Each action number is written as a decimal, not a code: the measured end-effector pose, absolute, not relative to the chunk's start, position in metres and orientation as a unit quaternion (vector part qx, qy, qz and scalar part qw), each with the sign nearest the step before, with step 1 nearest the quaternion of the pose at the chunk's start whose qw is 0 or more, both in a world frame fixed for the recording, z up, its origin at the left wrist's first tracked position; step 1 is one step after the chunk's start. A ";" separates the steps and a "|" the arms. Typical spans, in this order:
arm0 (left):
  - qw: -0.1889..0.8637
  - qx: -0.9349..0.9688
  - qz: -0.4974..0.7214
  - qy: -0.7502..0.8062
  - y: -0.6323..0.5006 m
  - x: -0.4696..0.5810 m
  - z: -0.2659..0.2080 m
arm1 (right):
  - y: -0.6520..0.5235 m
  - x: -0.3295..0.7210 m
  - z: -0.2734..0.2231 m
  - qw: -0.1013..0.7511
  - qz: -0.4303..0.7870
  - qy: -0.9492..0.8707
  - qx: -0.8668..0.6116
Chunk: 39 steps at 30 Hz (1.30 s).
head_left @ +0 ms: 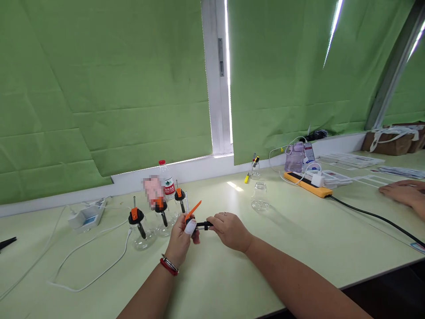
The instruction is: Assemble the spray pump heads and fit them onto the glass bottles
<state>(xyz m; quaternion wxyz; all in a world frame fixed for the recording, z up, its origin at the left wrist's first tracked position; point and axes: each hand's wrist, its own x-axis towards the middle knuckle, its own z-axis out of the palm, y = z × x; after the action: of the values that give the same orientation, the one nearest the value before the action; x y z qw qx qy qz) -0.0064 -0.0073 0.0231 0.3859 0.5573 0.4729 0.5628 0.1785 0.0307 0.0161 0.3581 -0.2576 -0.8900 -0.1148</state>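
My left hand [179, 241] is closed around a black lid with an orange lever [195, 210] that sticks up to the right. A whitish wrap covers its thumb. From the lid a black tube [202, 225] runs sideways to my right hand [230, 231], whose fingers pinch its far end; that end is hidden. Beyond my left hand stand glass jars with similar black and orange lids, among them a left jar [142, 241], a middle jar [161, 226] and a right jar [180, 201]. A lidless glass jar [260, 197] stands to the right, apart from both hands.
A red-capped water bottle [168, 181] stands behind the jars. White cables and a white socket block [86, 217] lie left. At right are an orange power strip [307, 184], a purple bottle [295, 157], paper stacks [348, 159] and another person's hand [403, 192]. A small jar [255, 170] stands near the wall.
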 end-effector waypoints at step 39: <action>0.265 0.683 0.309 0.606 0.007 -0.004 0.001 | 0.063 0.185 -0.019 0.300 0.542 -0.624 -0.476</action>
<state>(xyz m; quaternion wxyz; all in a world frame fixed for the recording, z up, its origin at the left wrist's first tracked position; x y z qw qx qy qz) -0.0044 0.0075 0.0005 0.2649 0.6834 0.6060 0.3090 0.1852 0.0629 -0.0194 0.2997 -0.4760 -0.6240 0.5424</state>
